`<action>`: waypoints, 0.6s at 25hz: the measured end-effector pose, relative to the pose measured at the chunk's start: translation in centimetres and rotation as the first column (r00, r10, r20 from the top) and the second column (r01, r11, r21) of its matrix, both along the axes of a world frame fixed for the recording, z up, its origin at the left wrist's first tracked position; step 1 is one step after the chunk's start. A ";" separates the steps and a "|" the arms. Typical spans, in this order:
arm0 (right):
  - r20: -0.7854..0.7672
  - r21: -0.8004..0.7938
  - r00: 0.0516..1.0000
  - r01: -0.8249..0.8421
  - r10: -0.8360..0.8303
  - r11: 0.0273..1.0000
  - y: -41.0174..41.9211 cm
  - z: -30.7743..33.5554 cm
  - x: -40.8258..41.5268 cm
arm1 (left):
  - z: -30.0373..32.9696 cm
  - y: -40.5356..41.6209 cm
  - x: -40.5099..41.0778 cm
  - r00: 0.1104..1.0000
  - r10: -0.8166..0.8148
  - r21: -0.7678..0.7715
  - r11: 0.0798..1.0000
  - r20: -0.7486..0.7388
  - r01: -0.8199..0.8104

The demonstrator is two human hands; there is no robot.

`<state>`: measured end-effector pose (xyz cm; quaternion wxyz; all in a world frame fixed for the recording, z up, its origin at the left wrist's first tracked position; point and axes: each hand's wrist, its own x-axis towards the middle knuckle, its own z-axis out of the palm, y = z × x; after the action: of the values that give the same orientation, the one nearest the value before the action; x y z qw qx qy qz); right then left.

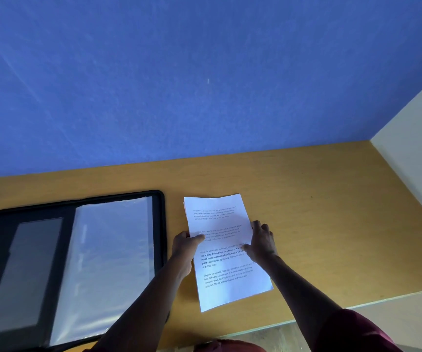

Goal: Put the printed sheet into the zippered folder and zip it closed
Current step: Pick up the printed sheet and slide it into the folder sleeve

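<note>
A white printed sheet (pixel 220 219) with several blocks of text lies on the wooden desk, at the middle of the view. My left hand (pixel 186 246) grips its left edge, thumb on top of the page. My right hand (pixel 262 241) grips its right edge, thumb over the text. The black zippered folder (pixel 160 224) lies open flat to the left of the sheet, a dark pocket on its left half and clear plastic sleeves (pixel 111 252) on its right half.
The wooden desk (pixel 319 212) meets a blue wall (pixel 205 85) behind and a pale side panel (pixel 413 153) on the right. The desk's front edge runs just below the sheet; floor shows beneath it.
</note>
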<state>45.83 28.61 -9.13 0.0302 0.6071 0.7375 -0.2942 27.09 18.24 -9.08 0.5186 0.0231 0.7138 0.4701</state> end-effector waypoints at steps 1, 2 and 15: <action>-0.002 0.000 1.000 0.003 -0.003 1.000 0.0 0.0 0.0 | 0.0 -0.1 -0.1 0.999 0.019 0.007 1.000 0.031 -0.019; -0.005 0.000 1.000 0.007 -0.007 1.000 0.0 -0.1 0.0 | -0.1 -0.3 -0.1 0.997 0.031 0.017 0.999 0.065 -0.033; -0.141 -0.024 0.987 0.072 -0.075 0.997 0.8 -0.5 0.7 | 2.5 -1.1 -0.1 0.938 -0.220 0.062 0.967 -0.268 0.245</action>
<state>46.53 29.41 -9.64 -0.0275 0.6111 0.7122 -0.3444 26.95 17.16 -6.58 0.4712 0.1931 0.7446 0.4316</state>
